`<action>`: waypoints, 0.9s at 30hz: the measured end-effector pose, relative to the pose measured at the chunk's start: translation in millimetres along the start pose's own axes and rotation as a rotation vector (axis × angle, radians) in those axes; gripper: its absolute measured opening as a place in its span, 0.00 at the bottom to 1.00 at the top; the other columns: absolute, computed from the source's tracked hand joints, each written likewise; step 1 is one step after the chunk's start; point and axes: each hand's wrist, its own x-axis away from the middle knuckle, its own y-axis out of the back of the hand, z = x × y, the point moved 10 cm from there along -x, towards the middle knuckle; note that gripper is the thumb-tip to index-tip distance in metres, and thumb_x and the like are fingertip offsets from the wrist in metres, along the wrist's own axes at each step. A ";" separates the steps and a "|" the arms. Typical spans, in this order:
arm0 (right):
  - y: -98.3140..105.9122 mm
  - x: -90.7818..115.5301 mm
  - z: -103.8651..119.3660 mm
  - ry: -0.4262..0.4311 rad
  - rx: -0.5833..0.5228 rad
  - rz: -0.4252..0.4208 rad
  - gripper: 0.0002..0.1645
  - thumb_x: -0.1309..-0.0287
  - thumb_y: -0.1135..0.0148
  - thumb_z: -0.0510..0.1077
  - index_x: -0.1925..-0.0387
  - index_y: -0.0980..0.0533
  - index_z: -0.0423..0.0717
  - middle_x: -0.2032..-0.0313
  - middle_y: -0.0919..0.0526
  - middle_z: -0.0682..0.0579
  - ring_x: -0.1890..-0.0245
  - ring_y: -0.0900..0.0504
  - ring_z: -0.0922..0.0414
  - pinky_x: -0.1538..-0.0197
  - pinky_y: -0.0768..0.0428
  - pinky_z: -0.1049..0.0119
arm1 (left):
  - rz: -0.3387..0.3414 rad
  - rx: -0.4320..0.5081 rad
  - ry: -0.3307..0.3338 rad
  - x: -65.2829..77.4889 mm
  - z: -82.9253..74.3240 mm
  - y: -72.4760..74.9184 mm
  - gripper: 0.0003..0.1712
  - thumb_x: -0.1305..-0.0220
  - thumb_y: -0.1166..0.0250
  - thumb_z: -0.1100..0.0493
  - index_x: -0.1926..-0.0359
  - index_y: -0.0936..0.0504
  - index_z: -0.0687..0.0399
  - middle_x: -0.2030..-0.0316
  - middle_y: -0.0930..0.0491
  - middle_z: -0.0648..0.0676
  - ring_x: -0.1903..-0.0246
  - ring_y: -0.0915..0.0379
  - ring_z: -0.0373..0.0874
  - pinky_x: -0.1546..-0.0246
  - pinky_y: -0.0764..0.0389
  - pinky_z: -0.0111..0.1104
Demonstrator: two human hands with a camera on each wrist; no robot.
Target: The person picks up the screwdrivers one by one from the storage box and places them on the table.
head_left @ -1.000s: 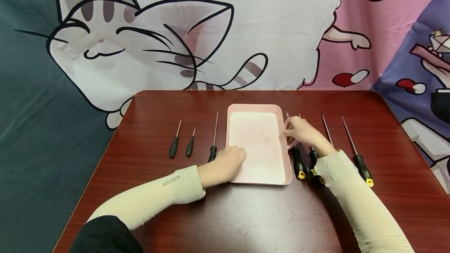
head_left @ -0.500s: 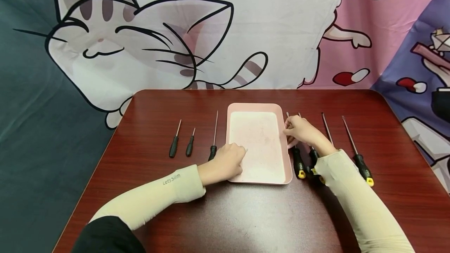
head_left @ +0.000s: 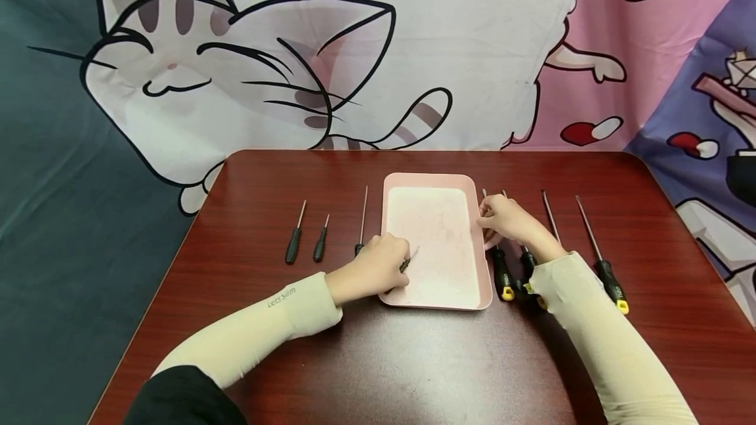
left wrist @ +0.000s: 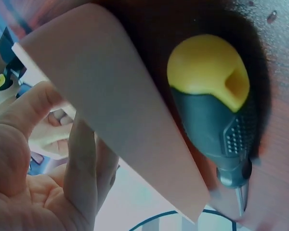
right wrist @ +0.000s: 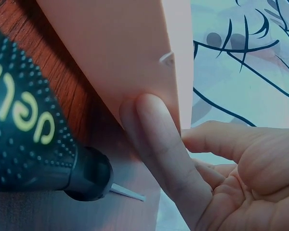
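My left hand is over the lower left part of a shallow pink tray, pinching a small dark tool with a thin pale tip. Most of that tool is hidden by the hand; its exact kind is unclear. In the left wrist view, the fingertips go out of sight behind the tray's wall. My right hand pinches the tray's right wall, with a finger along its outside. Beside the left wall lies a screwdriver with a dark handle and yellow end.
Two small dark screwdrivers lie farther left on the brown table. Several larger screwdrivers lie right of the tray, one close to its wall and another at the far right. A printed cloth hangs behind.
My left hand has turned and shifted slightly up, and the dark tool with its pale tip has come into sight beside the fingers. The right hand and tray stay in place.
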 end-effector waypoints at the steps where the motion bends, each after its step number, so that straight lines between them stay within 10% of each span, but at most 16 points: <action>1: 0.2 -0.2 -0.2 -0.005 0.001 -0.003 0.04 0.33 0.49 0.28 0.62 0.35 0.27 0.71 0.19 0.34 0.79 0.15 0.48 0.72 0.15 0.54 | -0.002 0.008 0.001 0.0 1.1 1.6 0.13 0.57 0.27 0.64 0.81 0.25 0.53 0.85 0.35 0.42 0.82 0.37 0.38 0.81 0.29 0.30; 8: -0.6 0.0 2.5 -0.006 -0.001 0.004 0.04 0.33 0.50 0.28 0.62 0.35 0.27 0.70 0.19 0.33 0.79 0.15 0.49 0.72 0.15 0.53 | -0.018 0.083 0.036 2.1 9.8 15.2 0.15 0.53 0.26 0.62 0.62 0.16 0.61 0.82 0.25 0.44 0.74 0.25 0.42 0.65 0.20 0.38; 27: -3.7 0.7 1.7 -0.018 -0.006 0.017 0.05 0.32 0.49 0.30 0.63 0.35 0.28 0.73 0.20 0.36 0.78 0.15 0.47 0.72 0.15 0.52 | -0.096 0.202 0.092 20.3 45.6 47.8 0.14 0.49 0.26 0.61 0.61 0.16 0.59 0.76 0.20 0.46 0.75 0.26 0.36 0.64 0.22 0.36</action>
